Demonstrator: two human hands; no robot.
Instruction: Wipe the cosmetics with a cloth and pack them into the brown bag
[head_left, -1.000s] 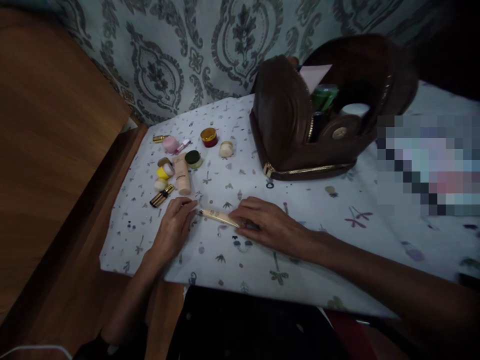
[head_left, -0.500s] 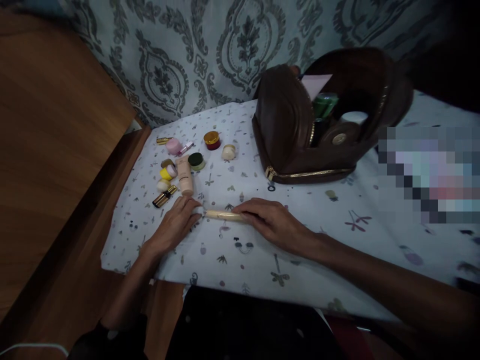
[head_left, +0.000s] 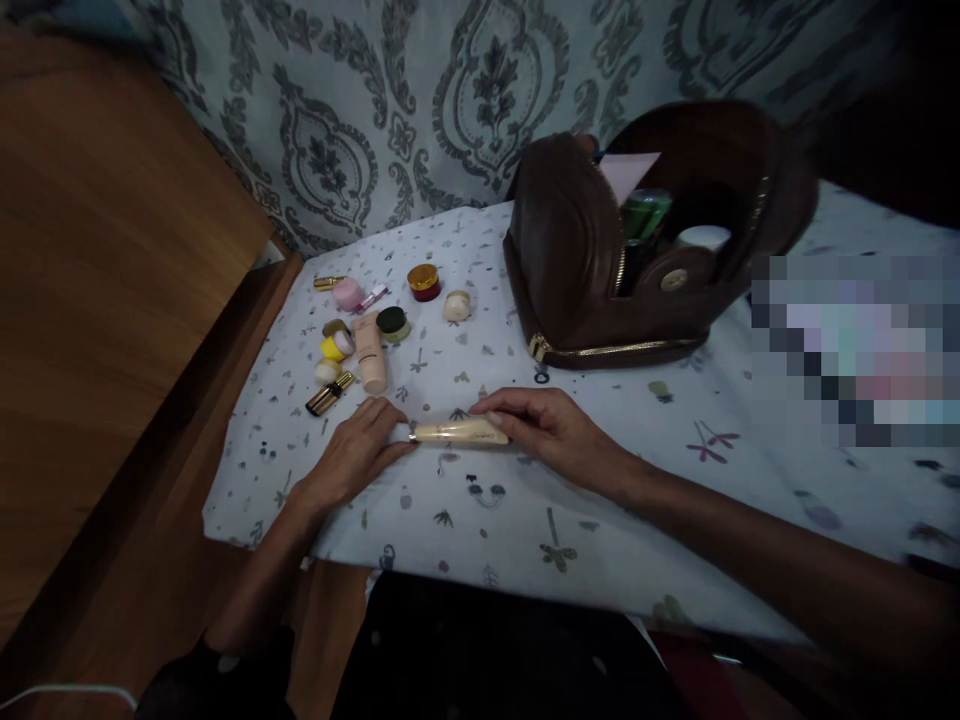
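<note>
A pale yellow cosmetic tube (head_left: 459, 432) with a white cap lies sideways between my two hands, low over the patterned cloth. My left hand (head_left: 358, 448) has its fingers closed around the cap end. At the other end, my right hand (head_left: 551, 432) pinches the flat tail between thumb and fingers. Printing shows on the tube's upper face, too small to read. Just beyond my left hand lie a beige squeeze tube (head_left: 370, 352) and a black-and-gold lipstick (head_left: 329, 394).
Several small jars stand at the back left, among them a red jar with a gold lid (head_left: 424, 283) and a dark-lidded jar (head_left: 393, 324). An open brown bag (head_left: 570, 250) holding a green item (head_left: 645, 213) stands at the back right. A wooden panel (head_left: 112, 260) rises on the left.
The tube has turned in my hands, so its broad printed side now faces up. My right hand has moved slightly right, and more of the cap shows.
</note>
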